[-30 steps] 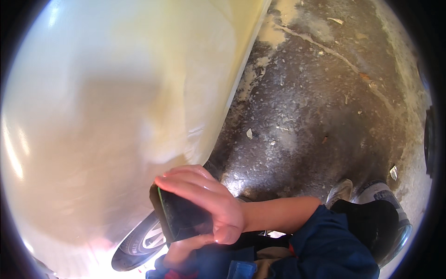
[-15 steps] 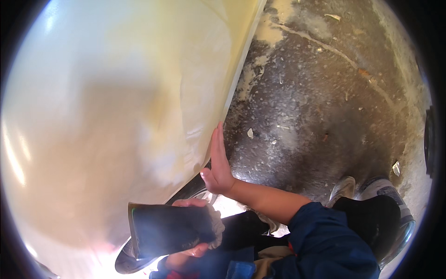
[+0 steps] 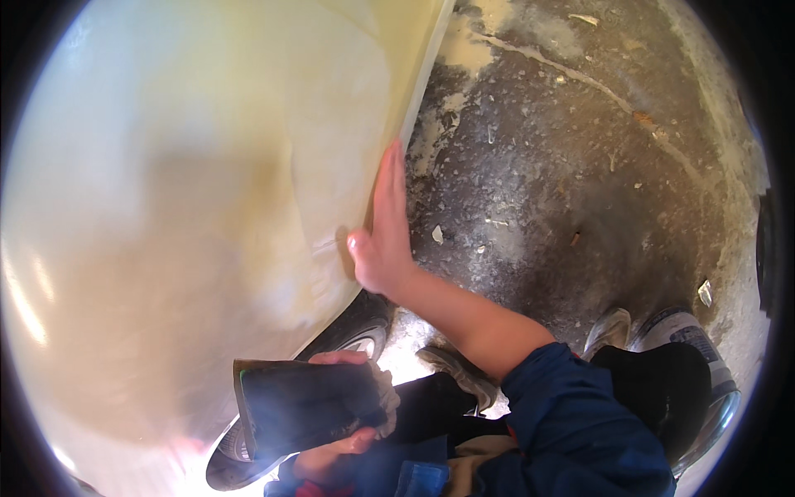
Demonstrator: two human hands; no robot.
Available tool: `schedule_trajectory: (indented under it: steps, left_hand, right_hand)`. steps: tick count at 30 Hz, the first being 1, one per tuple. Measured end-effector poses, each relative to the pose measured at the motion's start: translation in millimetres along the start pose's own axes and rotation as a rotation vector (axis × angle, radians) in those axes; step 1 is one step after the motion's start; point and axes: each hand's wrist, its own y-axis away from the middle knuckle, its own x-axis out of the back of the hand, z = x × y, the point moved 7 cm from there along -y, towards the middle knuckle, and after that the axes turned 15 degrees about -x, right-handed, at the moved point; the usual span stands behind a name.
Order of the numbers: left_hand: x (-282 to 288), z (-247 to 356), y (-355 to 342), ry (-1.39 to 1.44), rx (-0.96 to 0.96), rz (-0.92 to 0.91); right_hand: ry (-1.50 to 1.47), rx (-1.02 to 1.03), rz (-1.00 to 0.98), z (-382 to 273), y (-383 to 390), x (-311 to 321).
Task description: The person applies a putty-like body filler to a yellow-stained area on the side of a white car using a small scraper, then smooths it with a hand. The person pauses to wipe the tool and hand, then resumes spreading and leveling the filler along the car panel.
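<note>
My right hand [image 3: 387,228] lies open against the edge of a large glossy cream panel [image 3: 207,207], fingers stretched along the rim and thumb toward its face. A bare forearm and dark blue sleeve lead down to the lower right. Low in front of me, my left hand [image 3: 352,443] is closed around a dark rectangular block [image 3: 306,406], thumb on the near side and fingers on the far side. Crumpled pale material [image 3: 386,402] sticks out at the block's right end. Part of the left hand is hidden by the block.
Below the panel's lower edge shows a black, tyre-like round thing [image 3: 352,327]. Rough, stained concrete floor [image 3: 538,182] with scattered light chips stretches to the right. A black-clothed knee [image 3: 654,381] and a pale shoe-like shape [image 3: 609,330] are at the lower right.
My right hand has slid upward along the panel's edge, away from me. The left hand and the dark block have stayed nearly in place.
</note>
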Motion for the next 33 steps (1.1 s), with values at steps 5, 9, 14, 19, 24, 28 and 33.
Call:
schedule_trajectory:
  steps: [5, 9, 14, 19, 24, 28, 33]
  left_hand:
    - [13, -1, -2, -0.302, -0.016, -0.044]
    - [17, -5, -1, -0.299, 0.087, -0.153]
    - [15, -6, -1, -0.261, 0.019, -0.171]
    - [15, -3, 4, -0.225, 0.071, -0.133]
    - [12, 0, 8, -0.175, 0.058, -0.08]
    - [-1, -3, 12, -0.017, 0.076, -0.025]
    - [-9, 3, 10, -0.003, 0.118, -0.112]
  right_hand:
    - [-0.03, -0.037, -0.09, 4, 56, -13]
    - [0.009, -0.09, -0.145, 16, 95, -29]
    - [0.106, -0.019, -0.142, 14, 123, -37]
    - [0.283, -0.035, -0.132, 11, 103, -31]
    - [0.159, -0.06, -0.034, 5, 28, -8]
    - [0.07, -0.137, 0.044, 8, -55, 19]
    - [0.053, -0.206, 0.098, 6, -148, 48]
